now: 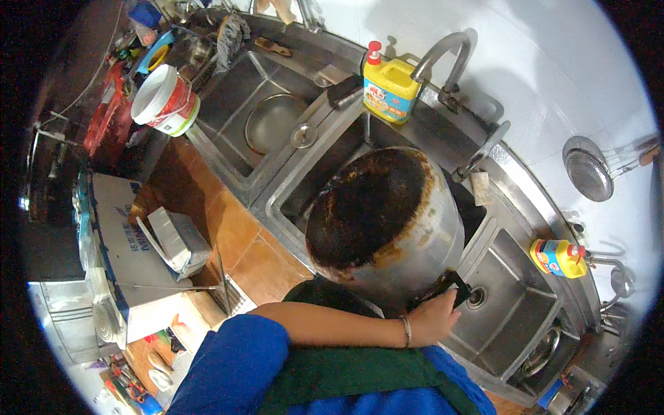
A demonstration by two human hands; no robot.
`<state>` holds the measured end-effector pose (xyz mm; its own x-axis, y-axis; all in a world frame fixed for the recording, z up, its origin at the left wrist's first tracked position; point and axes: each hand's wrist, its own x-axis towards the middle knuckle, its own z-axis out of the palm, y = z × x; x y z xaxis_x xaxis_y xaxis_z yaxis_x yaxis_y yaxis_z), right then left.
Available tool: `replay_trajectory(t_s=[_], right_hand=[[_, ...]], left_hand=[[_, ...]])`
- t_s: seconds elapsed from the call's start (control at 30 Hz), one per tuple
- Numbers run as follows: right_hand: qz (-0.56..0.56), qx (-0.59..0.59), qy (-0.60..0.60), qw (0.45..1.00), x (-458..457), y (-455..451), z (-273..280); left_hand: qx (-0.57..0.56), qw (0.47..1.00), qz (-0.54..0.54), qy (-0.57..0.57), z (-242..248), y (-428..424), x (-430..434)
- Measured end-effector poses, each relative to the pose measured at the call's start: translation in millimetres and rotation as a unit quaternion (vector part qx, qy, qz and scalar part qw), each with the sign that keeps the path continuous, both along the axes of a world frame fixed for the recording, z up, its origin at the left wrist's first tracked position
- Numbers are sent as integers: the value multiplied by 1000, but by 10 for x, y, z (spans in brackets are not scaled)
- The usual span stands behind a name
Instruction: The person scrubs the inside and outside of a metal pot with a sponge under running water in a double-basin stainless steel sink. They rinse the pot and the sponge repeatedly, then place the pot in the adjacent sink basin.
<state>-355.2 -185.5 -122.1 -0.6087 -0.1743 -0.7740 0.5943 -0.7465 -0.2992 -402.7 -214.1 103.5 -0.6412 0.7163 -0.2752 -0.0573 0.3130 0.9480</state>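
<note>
A large metal pot [415, 244] is tipped over the middle sink basin [282, 199], its blackened, brown-stained bottom turned up towards me. My left arm crosses in front of my body, and my left hand [436, 317] grips a black handle [458, 288] at the pot's lower right side. No part of my right hand shows. Behind the pot, a yellow detergent jug with a red pump [391, 91] stands beside a curved metal faucet [446, 46].
To the right lies another basin [498, 327], with a second yellow jug [557, 258] behind it. A left basin [244, 83] holds a round metal item. A white bucket [166, 101] sits at its edge. A mesh strainer [591, 171] hangs on the wall; cardboard boxes [124, 233] stand left.
</note>
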Motion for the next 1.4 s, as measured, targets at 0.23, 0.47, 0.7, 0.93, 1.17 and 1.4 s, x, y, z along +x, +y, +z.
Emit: replay_trajectory(t_s=[0.23,0.47,0.7,0.93,1.17,1.4], right_hand=[[-17,-86,102,991,-649,-653,-215],[320,281,193,884,-421,-61,-222],[227,625,-93,741,-471,686,-849],[173,657,-202,706,-366,409,-1419],[3,831,21,556,-790,631,-996],[370,738,12,565,-1519,299,-1795]], left_hand=[[-111,985,86,101,666,-1209,-1156],[-213,920,14,329,853,-1310,-1981],[-184,789,-282,515,491,-1211,-2292],[-157,681,-518,493,363,-1131,-2521],[-99,646,-557,513,362,-1350,-2547],[-116,663,-544,500,373,-1559,-2587]])
